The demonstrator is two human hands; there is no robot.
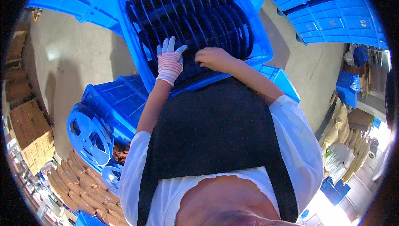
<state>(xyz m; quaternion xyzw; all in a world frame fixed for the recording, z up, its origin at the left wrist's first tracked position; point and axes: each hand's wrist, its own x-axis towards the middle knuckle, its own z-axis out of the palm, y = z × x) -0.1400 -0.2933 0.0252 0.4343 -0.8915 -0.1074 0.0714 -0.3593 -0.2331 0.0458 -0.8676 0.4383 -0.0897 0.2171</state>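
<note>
A blue plastic crate (262, 39) in front of me holds several black reels (183, 8) standing on edge in two rows, with their thin rims side by side. My left hand (169, 60), in a white glove with reddish stripes, lies over the near left reels with its fingers stretched and spread. Close to it on the right, my right hand (214, 59) is bare. Its fingers are curled together at the reels' near side, and whatever lies between them is hidden.
Blue crates (332, 14) stand at far right, with more at far left. Blue reels (89, 136) lean beside a blue crate at my left. Cardboard boxes (31, 130) and brown sacks (79, 180) line the left; pale sacks (341, 122) are at right.
</note>
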